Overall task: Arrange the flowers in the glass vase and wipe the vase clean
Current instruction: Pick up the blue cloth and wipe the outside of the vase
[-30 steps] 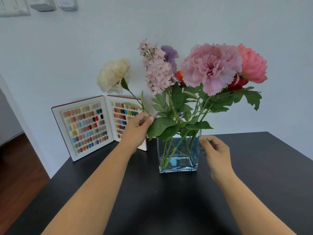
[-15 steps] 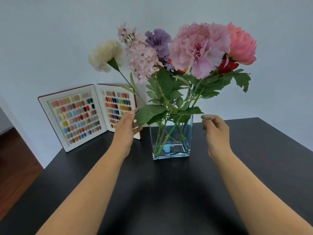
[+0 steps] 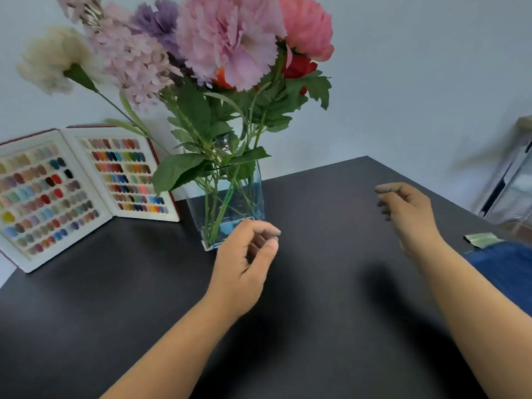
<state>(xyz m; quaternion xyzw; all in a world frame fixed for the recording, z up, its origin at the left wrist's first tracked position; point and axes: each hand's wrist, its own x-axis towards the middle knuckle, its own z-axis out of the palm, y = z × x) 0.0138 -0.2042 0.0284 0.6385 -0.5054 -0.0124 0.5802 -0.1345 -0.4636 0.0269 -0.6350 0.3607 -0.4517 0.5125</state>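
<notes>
Both hands hang empty over the black tabletop [image 3: 331, 326], fingers loosely curled.
The square clear glass vase [image 3: 230, 208] stands upright by the open nail-colour swatch book [image 3: 72, 191], holding pink, purple, cream and red flowers [image 3: 227, 38] — left hand [image 3: 244, 269] just before its corner (contact unclear), right hand [image 3: 408, 214] well apart.

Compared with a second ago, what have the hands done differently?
The left hand let go of the cream flower's stem and dropped low beside the glass vase. The right hand swung out to the right, away from the vase. Both are empty. The vase, flowers and nail colour chart stayed put.
</notes>
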